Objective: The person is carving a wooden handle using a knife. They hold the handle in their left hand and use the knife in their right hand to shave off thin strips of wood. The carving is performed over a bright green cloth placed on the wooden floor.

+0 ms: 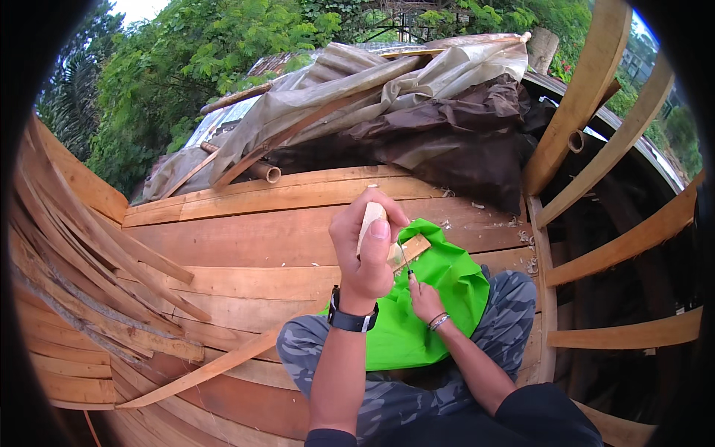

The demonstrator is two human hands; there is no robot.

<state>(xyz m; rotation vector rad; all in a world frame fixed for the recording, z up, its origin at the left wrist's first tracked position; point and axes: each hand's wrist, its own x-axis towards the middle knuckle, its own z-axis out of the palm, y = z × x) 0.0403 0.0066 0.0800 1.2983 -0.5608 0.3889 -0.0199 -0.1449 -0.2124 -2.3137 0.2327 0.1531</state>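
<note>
My left hand [359,246], with a dark watch on its wrist, is raised in front of me and wrapped round a pale piece of wood [372,217]. The thumb lies along the wood. Lower and to the right, my right hand [427,300] grips a small knife [405,261] by its dark handle. Its thin blade points up toward the left hand, close to a short light wooden block [414,250]. Whether the blade touches wood, I cannot tell. The block rests on a bright green cloth [454,290] spread over my lap.
Planks form the floor [223,238], with wood shavings [525,238] scattered at the right. Long wooden strips [97,246] are piled at the left. Upright timbers [581,97] and slats line the right side. Dark and grey sheeting [447,134] lies beyond the far edge, beside bamboo poles [264,172].
</note>
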